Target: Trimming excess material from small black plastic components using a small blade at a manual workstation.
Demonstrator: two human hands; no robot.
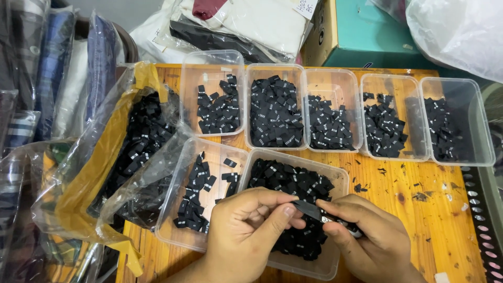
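Low in the frame, left hand [246,230] and right hand [367,238] pinching one black fabric label [309,208] together over a clear tub [335,262] of labels. Behind, five more tubs [212,63]. Plastic bag [78,173] at left. Scuffed wooden desk [435,209].

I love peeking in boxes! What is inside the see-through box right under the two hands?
The clear box holds a heap of small black fabric labels with tiny white marks. The left hand and right hand cover the near part.
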